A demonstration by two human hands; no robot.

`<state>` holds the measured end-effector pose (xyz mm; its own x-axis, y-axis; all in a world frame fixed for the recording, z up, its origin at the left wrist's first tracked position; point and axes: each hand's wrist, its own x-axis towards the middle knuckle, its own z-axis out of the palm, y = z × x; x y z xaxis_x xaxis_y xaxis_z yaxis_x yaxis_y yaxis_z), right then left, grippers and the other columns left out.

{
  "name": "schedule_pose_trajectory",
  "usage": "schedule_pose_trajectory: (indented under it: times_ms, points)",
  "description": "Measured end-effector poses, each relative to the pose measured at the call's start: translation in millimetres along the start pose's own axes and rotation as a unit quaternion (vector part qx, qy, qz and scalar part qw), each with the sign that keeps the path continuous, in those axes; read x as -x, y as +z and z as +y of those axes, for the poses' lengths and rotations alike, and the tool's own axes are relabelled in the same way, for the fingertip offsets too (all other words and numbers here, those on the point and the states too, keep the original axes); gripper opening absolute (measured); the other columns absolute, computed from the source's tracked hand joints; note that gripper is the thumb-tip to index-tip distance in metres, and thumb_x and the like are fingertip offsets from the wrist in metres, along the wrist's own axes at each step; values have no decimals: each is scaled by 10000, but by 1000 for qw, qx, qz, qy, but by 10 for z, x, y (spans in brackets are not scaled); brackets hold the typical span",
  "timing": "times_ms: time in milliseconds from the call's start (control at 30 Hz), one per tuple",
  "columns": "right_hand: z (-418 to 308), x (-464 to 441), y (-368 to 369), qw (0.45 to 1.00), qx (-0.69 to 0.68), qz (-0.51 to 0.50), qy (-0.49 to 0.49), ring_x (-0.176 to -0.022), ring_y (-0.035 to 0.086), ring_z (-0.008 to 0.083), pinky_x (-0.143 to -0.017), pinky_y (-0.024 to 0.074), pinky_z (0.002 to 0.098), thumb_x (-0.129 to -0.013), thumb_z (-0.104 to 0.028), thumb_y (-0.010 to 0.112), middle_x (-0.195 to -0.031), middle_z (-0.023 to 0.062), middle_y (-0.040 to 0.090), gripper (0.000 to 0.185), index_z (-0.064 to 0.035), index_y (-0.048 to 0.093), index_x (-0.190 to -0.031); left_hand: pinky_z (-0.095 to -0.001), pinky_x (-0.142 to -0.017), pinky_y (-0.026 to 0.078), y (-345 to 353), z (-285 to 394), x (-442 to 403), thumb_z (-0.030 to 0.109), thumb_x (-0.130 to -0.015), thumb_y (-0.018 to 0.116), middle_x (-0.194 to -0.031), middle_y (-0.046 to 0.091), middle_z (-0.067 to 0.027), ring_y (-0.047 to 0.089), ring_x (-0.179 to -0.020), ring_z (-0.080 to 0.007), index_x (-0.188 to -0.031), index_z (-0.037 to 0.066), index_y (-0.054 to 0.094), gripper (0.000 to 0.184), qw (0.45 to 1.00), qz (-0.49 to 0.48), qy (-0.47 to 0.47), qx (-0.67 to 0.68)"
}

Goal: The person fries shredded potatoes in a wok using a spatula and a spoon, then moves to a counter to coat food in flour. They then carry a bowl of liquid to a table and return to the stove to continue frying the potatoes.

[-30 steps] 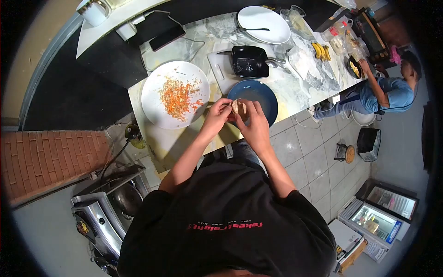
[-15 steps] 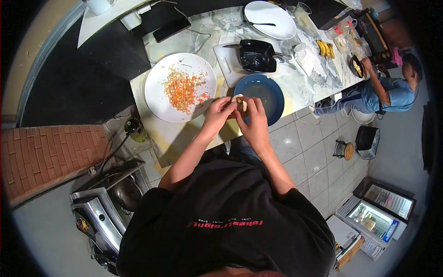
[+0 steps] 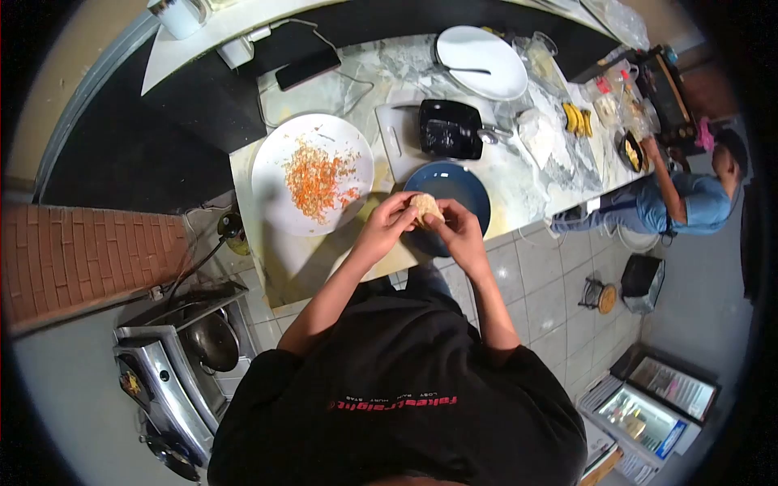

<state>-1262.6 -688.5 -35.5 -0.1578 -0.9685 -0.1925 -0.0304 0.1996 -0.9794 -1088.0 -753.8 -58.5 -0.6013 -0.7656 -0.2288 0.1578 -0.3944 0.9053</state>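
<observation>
Tan food lump (image 3: 425,209) is held above the left part of a bowl, near the front edge of the marble worktop (image 3: 292,267). At left, a large white plate (image 3: 267,174) carries orange and pale shreds (image 3: 314,182). Beside it sits the blue bowl (image 3: 485,209), with a black dish (image 3: 474,134) beyond. The left hand (image 3: 384,231) and right hand (image 3: 466,239) clamp the lump from opposite sides, fingertips pressed to it. Its pale, rough face has just come into fuller view, suggesting a turn within the grip rather than a release.
</observation>
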Motion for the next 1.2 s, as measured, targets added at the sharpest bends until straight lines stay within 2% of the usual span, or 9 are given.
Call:
schedule_pose_trajectory:
  times_ms: [200, 367, 500, 633, 733, 767, 867, 967, 1200]
  points:
    - [-44, -313, -440, 990, 136, 3, -35, -848, 614, 70, -772, 488, 232, -924, -94, 704, -920, 5, 681, 173, -4, 653, -1063, -295, -845, 507, -94, 61, -22, 270, -1020, 580, -1152, 622, -89, 671, -966, -172, -1305, 47, 545, 364, 984, 143, -16, -100]
    - [-178, -494, -995, 998, -42, -44, 17, -845, 605, 59, -759, 483, 220, -931, -90, 696, -923, -4, 673, 156, -8, 660, -1058, -279, -764, 487, -230, -278, 174, 302, -1032, 538, -1095, 652, -53, 657, -914, -132, -1252, 60, 553, 327, 957, 163, 11, -239]
    - [-473, -1162, -1725, 989, 111, -11, -98, -831, 604, 86, -750, 487, 256, -884, -138, 747, -919, -17, 681, 225, -10, 682, -1057, -297, -711, 500, -177, -621, 338, 300, -1026, 533, -1059, 656, -51, 644, -881, -126, -1254, 45, 567, 344, 942, 210, -114, -236]
    - [-643, -2360, -2275, 936, 272, -33, -223, -793, 640, 165, -756, 501, 306, -856, -122, 726, -880, 105, 693, 249, -18, 675, -1077, -319, -773, 515, 261, -583, 346, 329, -1026, 529, -1105, 666, -77, 654, -916, -159, -1301, 24, 558, 412, 922, 295, -137, -210]
    - [-494, -2997, -2416, 879, 411, -27, -238, -870, 680, 309, -783, 532, 391, -834, -49, 662, -946, 169, 699, 182, -11, 652, -1012, -316, -790, 533, 450, -586, 344, 297, -1029, 541, -1129, 674, -127, 675, -901, -175, -1290, 22, 578, 381, 913, 331, -169, -169]
    - [-419, -3078, -2424, 879, 409, -34, -242, -870, 680, 309, -783, 532, 391, -834, -49, 662, -946, 169, 699, 182, -11, 652, -1012, -316, -790, 533, 500, -583, 355, 297, -1029, 541, -1129, 674, -127, 675, -901, -175, -1290, 22, 578, 381, 910, 339, -168, -167]
    - [-243, -3269, -2370, 766, 573, -7, -292, -969, 654, 337, -819, 557, 442, -792, -76, 671, -1018, 148, 661, 248, -51, 634, -1036, -303, -790, 532, 625, -568, 405, 299, -1027, 546, -1126, 680, -134, 691, -917, -185, -1299, 16, 573, 393, 911, 350, -149, -158]
    - [-50, -3444, -2364, 712, 639, -23, -290, -971, 650, 344, -823, 557, 445, -797, -81, 665, -1044, 143, 654, 282, -42, 614, -1071, -297, -780, 535, 723, -597, 422, 301, -1026, 550, -1114, 686, -134, 697, -936, -191, -1296, 10, 571, 397, 919, 356, -140, -91]
    - [-192, -3127, -2381, 770, 559, -53, -303, -992, 621, 369, -856, 526, 473, -857, -152, 675, -1096, 169, 639, 309, -31, 613, -1135, -296, -763, 532, 777, -621, 403, 313, -1029, 544, -1083, 673, -115, 660, -859, -168, -1308, 0, 544, 419, 917, 387, -77, -55]
